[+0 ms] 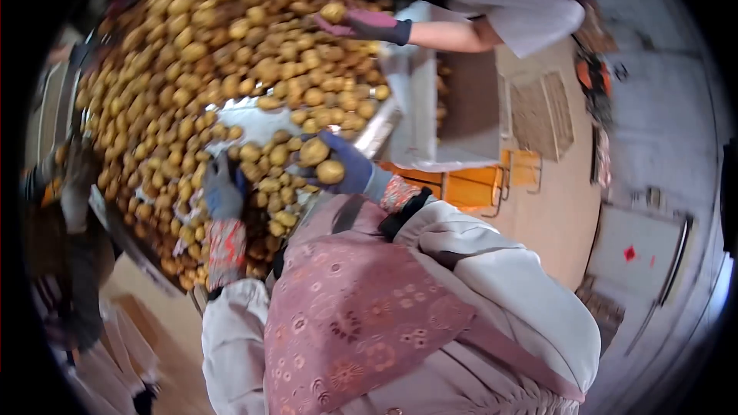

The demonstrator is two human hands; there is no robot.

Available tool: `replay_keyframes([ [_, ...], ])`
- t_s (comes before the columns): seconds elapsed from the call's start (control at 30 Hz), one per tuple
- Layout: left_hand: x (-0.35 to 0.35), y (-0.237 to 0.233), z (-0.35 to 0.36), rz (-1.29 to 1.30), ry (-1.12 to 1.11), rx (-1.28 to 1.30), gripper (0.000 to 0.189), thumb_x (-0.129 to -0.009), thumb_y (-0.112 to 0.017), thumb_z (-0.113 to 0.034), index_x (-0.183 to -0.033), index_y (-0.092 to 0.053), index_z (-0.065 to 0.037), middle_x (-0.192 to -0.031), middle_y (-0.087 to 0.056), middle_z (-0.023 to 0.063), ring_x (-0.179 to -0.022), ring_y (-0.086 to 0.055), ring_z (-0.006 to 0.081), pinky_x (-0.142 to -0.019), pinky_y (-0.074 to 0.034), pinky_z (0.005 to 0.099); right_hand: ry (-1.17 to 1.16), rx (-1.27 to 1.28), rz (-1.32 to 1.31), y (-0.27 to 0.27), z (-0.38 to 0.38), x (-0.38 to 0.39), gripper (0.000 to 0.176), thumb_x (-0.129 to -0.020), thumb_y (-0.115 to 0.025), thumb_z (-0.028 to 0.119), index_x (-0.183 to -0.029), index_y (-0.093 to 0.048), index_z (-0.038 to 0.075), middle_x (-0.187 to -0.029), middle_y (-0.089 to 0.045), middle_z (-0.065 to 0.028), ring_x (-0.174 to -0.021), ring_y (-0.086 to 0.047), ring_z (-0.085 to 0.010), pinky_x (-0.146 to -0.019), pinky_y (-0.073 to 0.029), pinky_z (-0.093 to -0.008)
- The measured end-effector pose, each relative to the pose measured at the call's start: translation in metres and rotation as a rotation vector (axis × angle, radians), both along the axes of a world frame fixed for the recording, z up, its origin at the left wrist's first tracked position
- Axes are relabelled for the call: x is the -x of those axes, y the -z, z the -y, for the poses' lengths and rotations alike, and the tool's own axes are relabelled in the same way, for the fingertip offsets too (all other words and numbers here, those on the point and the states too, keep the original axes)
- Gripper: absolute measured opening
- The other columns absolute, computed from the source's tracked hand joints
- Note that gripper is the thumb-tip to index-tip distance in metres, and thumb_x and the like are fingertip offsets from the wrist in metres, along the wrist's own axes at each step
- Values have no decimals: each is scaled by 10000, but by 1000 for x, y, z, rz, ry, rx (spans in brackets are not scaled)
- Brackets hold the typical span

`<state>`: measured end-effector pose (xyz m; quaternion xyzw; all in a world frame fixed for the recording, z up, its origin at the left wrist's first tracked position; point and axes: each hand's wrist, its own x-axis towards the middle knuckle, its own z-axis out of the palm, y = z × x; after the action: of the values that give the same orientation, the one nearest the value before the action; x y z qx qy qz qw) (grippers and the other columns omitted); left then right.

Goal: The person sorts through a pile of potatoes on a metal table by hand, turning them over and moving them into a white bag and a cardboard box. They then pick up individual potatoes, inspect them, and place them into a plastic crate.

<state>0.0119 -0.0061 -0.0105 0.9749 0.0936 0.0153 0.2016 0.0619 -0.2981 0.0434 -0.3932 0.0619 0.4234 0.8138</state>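
Potatoes [184, 54] cover a large metal table [254, 119], with a bare patch of its surface showing near the middle. My right hand [346, 165], in a blue-grey glove, holds two potatoes [321, 161] above the table's near right edge. Further left, my left hand [224, 186] is in a grey and blue glove and reaches down among the potatoes. Its fingertips are dark and blurred, so whether they grip anything is hidden.
A co-worker's pink-gloved hand [361, 24] holds a potato at the upper right. Another person's gloved hand [77, 177] is at the left edge. A metal bin [469, 107] stands right of the table, above orange crates [469, 188].
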Motion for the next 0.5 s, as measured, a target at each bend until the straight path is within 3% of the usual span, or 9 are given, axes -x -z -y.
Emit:
replay_keyframes([
  [0.13,42,-3,4,35,50,80,532,-966,-562,-286,-1446,-463,-78,-1382,-470,287,-1252,-457,467,-1066,-376,517,65,-160,-214,-52,4,23,405,-960,-634,183,-1331,-475,145,-1188,-614,-63,-882,-635,-153,-747,-553,-308],
  [0.2,58,-15,8,29,125,154,558,-939,-612,-248,-1450,-460,-84,-1387,-480,261,-1245,-465,459,-1062,-385,505,28,42,-148,-77,8,31,349,-988,-575,289,-1301,-498,157,-1136,-631,-54,-806,-607,-119,-671,-511,-257],
  [0.3,84,-18,6,29,170,304,602,-894,-675,-154,-1446,-454,-60,-1359,-521,224,-1219,-514,408,-1042,-414,465,19,151,522,-82,42,40,497,-828,-743,104,-1275,-526,94,-1110,-637,-60,-903,-639,-133,-753,-546,-294],
  [0.33,88,-23,8,-14,136,467,588,-899,-677,-138,-1435,-459,-36,-1339,-541,210,-1213,-535,364,-1028,-430,442,146,427,1078,-84,54,35,585,-816,-764,180,-1318,-489,57,-1074,-640,-92,-829,-637,-159,-661,-559,-329],
  [0.37,96,-15,17,83,2,683,560,-900,-690,-127,-1404,-476,-11,-1282,-571,181,-1146,-572,299,-966,-467,395,363,265,176,-91,71,44,426,-909,-649,343,-1222,-556,69,-1043,-633,-90,-806,-641,-180,-644,-557,-341],
  [0.4,105,-7,26,190,-145,887,533,-900,-703,-116,-1373,-494,15,-1225,-601,152,-1078,-610,233,-904,-504,348,343,399,327,-57,109,39,428,-964,-522,466,-1149,-585,86,-980,-616,-77,-752,-626,-189,-595,-538,-350],
  [0.43,104,-38,29,4,-321,1143,472,-891,-730,-101,-1296,-528,33,-1106,-616,90,-922,-611,126,-764,-522,268,468,60,129,-108,114,40,408,-974,-517,456,-1145,-580,90,-920,-589,-65,-704,-589,-183,-574,-511,-337],
  [0.47,106,-34,29,74,-368,1065,435,-892,-738,-143,-1255,-550,8,-1043,-622,60,-798,-597,109,-683,-508,241,404,-369,34,-85,160,28,436,-973,-522,466,-1175,-569,83,-918,-580,-61,-690,-566,-175,-592,-508,-334],
  [0.5,108,-53,29,3,-437,1156,382,-928,-700,-188,-1239,-562,-13,-1035,-620,46,-832,-586,103,-712,-496,233,489,-274,105,-102,176,28,464,-972,-523,473,-1214,-555,77,-951,-587,-70,-710,-570,-177,-628,-513,-325],
])
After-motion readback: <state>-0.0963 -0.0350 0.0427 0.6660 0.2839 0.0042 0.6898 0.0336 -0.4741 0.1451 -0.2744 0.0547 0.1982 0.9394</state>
